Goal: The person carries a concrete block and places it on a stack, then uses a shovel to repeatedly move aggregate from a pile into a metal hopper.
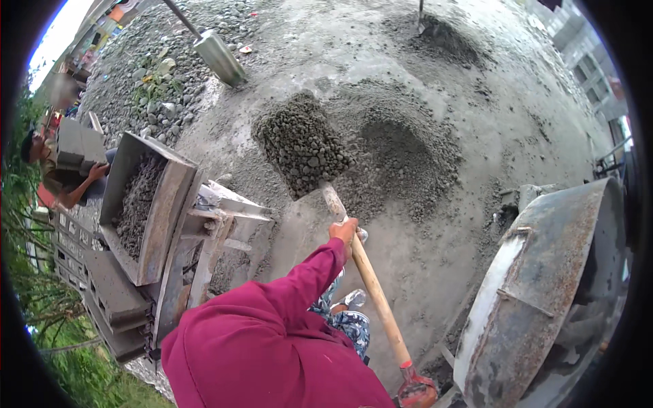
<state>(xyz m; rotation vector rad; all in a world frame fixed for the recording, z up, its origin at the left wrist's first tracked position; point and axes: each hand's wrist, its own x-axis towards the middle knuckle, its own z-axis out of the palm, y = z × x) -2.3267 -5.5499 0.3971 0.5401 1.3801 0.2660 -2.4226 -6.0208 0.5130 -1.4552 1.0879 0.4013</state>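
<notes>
My left hand (345,232) is closed round the wooden shaft of a shovel (377,296), close to the blade. A heap of damp grey gravelly mix (303,146) covers the blade and hides most of its metal. Just right of the blade lies a pile of the same grey mix (425,160) with a hollow scooped in it. The shaft runs down to a red grip (416,391) at the lower edge. I cannot make out my right hand there. My maroon sleeve (292,285) crosses the lower middle.
At left stands a metal hopper (183,187) holding grey mix, with concrete blocks (112,289) beside it. Another person (68,183) there holds a grey block. A large rusty metal drum (537,292) stands at right. A second shovel (221,60) rests near loose stones (160,75).
</notes>
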